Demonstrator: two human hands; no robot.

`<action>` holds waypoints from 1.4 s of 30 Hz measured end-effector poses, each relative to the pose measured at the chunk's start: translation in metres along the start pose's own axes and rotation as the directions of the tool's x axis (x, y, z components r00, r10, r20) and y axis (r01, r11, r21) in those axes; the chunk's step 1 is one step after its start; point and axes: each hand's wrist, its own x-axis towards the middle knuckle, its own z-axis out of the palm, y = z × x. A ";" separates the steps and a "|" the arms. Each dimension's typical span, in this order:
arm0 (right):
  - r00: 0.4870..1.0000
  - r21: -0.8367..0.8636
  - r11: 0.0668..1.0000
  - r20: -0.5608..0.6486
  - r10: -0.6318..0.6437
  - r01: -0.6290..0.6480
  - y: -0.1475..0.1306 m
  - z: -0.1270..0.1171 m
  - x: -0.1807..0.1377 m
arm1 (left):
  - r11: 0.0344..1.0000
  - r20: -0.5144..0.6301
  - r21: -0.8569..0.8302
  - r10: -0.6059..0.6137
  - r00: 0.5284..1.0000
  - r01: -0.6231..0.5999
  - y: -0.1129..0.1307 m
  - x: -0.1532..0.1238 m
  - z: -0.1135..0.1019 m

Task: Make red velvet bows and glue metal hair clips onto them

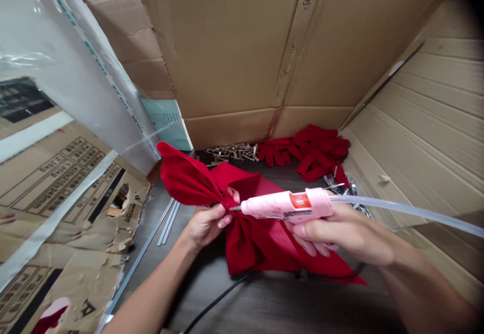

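Observation:
A large red fabric bow (251, 245) spreads across the middle of the view, gathered tight at its centre. My left hand (207, 223) pinches it at that gathered centre, fingers closed on the cloth. In my right hand (340, 230) is a pink hot glue gun (272, 205), gripped by its handle. The gun's metal nozzle points left and meets, or nearly meets, the bow's centre beside my left fingertips; actual contact I cannot tell. A long translucent glue stick (408, 213) runs out of the gun's back toward the right edge.
Metal clips (236, 152) lie heaped at the back, beside a pile of red fabric strips (317, 150). Spare glue sticks (169, 223) rest on the dark table (212, 298) at left. Cardboard walls (234, 41) enclose the back and sides. A black cord (217, 301) crosses the front.

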 end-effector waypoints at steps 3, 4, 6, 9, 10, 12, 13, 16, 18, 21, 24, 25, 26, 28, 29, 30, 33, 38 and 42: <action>1.000 -0.007 1.000 0.009 -0.016 0.016 -0.002 -0.001 0.000 | 1.000 0.007 0.002 0.002 1.000 -0.002 0.001 0.000 0.000; 1.000 -0.008 1.000 0.011 -0.017 0.017 -0.003 -0.001 0.000 | 1.000 0.011 0.003 0.002 1.000 -0.002 0.001 0.000 0.000; 1.000 -0.004 1.000 0.019 -0.001 0.001 -0.005 -0.002 -0.001 | 1.000 0.020 0.003 0.002 1.000 -0.002 0.001 0.001 0.000; 0.999 0.019 0.999 0.022 0.042 -0.043 -0.010 -0.002 -0.001 | 1.000 0.024 -0.001 0.003 1.000 -0.003 0.000 0.001 -0.001; 0.998 0.024 0.998 0.024 0.051 -0.052 -0.011 -0.002 -0.001 | 1.000 0.020 -0.003 0.006 1.000 -0.006 -0.001 0.001 -0.001; 0.998 0.023 0.999 0.031 0.046 -0.046 -0.014 -0.001 -0.001 | 1.000 0.003 -0.004 0.013 1.000 -0.013 -0.001 0.001 -0.002; 0.999 0.020 0.999 0.028 0.035 -0.036 -0.014 -0.001 -0.001 | 1.000 -0.006 -0.005 0.016 1.000 -0.016 -0.001 0.001 -0.002; 1.000 0.015 1.000 0.011 0.026 -0.026 -0.011 -0.003 -0.003 | 1.000 -0.026 -0.015 0.006 1.000 -0.007 0.000 0.000 -0.002; 0.999 0.031 0.999 0.001 0.040 -0.040 -0.006 -0.006 -0.005 | 1.000 -0.050 -0.030 -0.009 0.999 0.007 0.001 0.000 -0.001; 0.999 0.138 0.990 -0.042 0.013 -0.007 0.002 -0.011 -0.006 | 0.998 -0.106 -0.055 -0.017 0.994 0.011 0.002 0.001 -0.001; 0.987 0.240 0.967 -0.151 -0.051 0.087 0.007 -0.012 -0.005 | 0.998 -0.163 -0.064 0.010 0.987 -0.020 0.001 0.003 0.000; 0.980 0.235 0.966 -0.187 -0.064 0.108 0.007 -0.011 -0.003 | 0.997 -0.182 -0.063 0.020 0.983 -0.032 0.001 0.003 0.000; 0.972 0.203 0.972 -0.221 -0.074 0.120 0.008 -0.009 -0.002 | 0.997 -0.199 -0.060 0.031 0.980 -0.044 0.000 0.004 0.001; 0.950 0.087 0.987 -0.295 -0.103 0.134 0.008 -0.004 0.003 | 0.997 -0.230 -0.046 0.053 0.972 -0.065 0.000 0.005 0.003; 0.931 0.023 0.990 -0.343 -0.125 0.141 0.008 -0.001 0.006 | 0.996 -0.246 -0.035 0.068 0.967 -0.079 0.000 0.005 0.004; 0.907 -0.040 0.988 -0.393 -0.151 0.147 0.008 0.003 0.009 | 0.995 -0.261 -0.022 0.083 0.962 -0.092 0.000 0.005 0.006; 0.798 -0.251 0.958 -0.546 -0.256 0.136 0.012 0.015 0.022 | 0.991 -0.289 0.014 0.130 0.948 -0.131 -0.003 0.007 0.010; 0.641 -0.543 0.831 -0.596 -0.484 0.122 0.028 0.037 0.043 | 0.994 -0.359 0.049 0.112 0.927 -0.101 -0.019 0.005 0.014; 0.660 -0.589 0.788 -0.520 -0.542 0.182 0.041 0.049 0.052 | 0.995 -0.406 0.095 0.027 0.913 0.013 -0.032 0.001 0.012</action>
